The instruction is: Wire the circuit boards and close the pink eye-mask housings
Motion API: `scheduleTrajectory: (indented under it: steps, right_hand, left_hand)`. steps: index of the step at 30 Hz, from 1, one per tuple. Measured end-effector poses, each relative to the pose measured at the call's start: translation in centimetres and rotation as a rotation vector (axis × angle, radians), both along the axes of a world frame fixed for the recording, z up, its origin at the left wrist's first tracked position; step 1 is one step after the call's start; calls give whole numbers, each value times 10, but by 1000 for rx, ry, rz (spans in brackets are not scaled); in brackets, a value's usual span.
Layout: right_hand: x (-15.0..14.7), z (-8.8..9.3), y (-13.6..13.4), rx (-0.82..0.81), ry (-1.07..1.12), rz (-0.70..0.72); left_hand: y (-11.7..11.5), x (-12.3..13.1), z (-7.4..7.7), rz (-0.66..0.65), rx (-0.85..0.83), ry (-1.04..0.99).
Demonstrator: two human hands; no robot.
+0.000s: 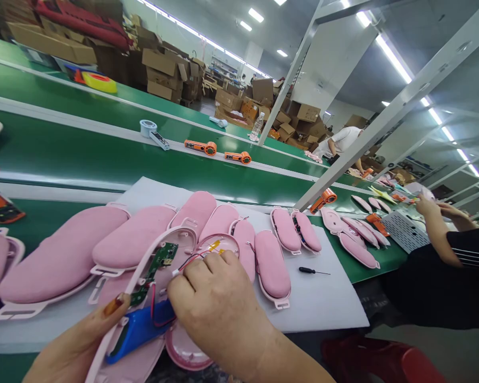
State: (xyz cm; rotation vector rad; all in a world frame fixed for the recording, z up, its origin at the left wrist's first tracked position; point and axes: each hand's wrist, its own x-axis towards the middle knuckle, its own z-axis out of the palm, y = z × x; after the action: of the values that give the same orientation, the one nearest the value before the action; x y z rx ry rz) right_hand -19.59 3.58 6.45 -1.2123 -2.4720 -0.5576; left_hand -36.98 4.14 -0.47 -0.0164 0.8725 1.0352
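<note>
**Shell open in hand, wiring exposed, not yet closed**

Left hand (75, 346) grips the open shell (138, 272) from below, at the lower left, with its thumb pressed on the pale rim. The shell tilts up toward the middle of the white sheet (335, 303). Inside it, the green circuit board (159, 260) sits near the upper end, and the blue battery (143, 327) lies lower down, just beside the thumb. Red wires (154, 308) loop between them.

Right hand (219, 303) is curled over the shell's right edge, knuckles up. Its fingertips touch or nearly touch a thin wire lead (191, 260), but they are hidden, so I cannot tell whether it pinches that lead. Just beyond the knuckles lies a round pink disc (219, 243) with yellow marks.

As far as I can judge, this unit is about midway: the parts are seated and the cover is off. Closed pink shells (131, 236) lie in a row across the sheet behind the hands. Further right, a small screwdriver (313, 271) lies well apart from both hands. At the far right, a co-worker's arm (439, 229) reaches over the green belt (83, 154).
</note>
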Motion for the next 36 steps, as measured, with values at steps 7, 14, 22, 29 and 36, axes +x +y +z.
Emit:
scheduleTrajectory:
  steps: [7, 14, 22, 29, 36]
  right_hand:
    - [-3, -3, 8, 163, 95, -104]
    - [-2, -4, 12, 185, 121, -104]
    - [-6, -2, 8, -18, 511, -131]
    - [-15, -1, 2, -216, 790, -191]
    - [-17, 3, 1, -313, 776, -203]
  left_hand:
    - [-3, 1, -12, -36, -71, 70]
    - [8, 24, 9, -3, -18, -54]
    - [12, 24, 5, -20, -21, -57]
    - [-2, 8, -9, -26, 0, 26]
    - [-13, -12, -24, -63, 105, 205]
